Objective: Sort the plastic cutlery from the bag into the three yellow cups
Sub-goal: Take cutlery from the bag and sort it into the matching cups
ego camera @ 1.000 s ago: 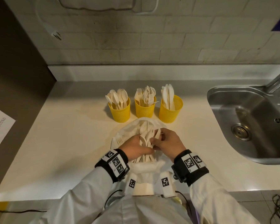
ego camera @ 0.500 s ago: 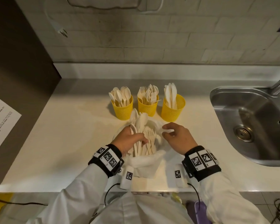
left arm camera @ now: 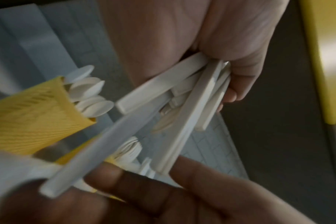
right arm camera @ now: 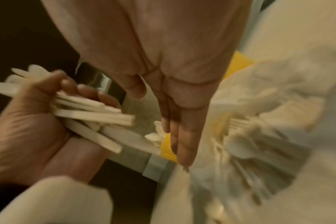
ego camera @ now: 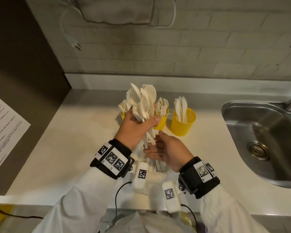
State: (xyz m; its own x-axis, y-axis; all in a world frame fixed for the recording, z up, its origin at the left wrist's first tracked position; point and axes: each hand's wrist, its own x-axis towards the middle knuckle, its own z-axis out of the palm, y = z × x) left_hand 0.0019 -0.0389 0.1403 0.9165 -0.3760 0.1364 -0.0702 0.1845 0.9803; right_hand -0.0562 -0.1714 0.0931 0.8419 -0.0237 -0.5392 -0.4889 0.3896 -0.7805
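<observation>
My left hand grips a thick bundle of white plastic cutlery raised above the counter, in front of the left yellow cup and the middle yellow cup. The handles fan out below its curled fingers. My right hand is held open just below the handle ends, fingers straight, holding nothing. The right yellow cup holds knives. The white bag, with more cutlery in it, lies under the hands, mostly hidden in the head view.
A steel sink is set in the counter to the right. A dark panel with a printed sheet stands at the left. The tiled wall rises behind the cups, with a cord and plug hanging on it.
My left hand has lifted the bundle of cutlery out of the bag and up in front of the cups. The right hand has let go of the bag and opened beneath the handles.
</observation>
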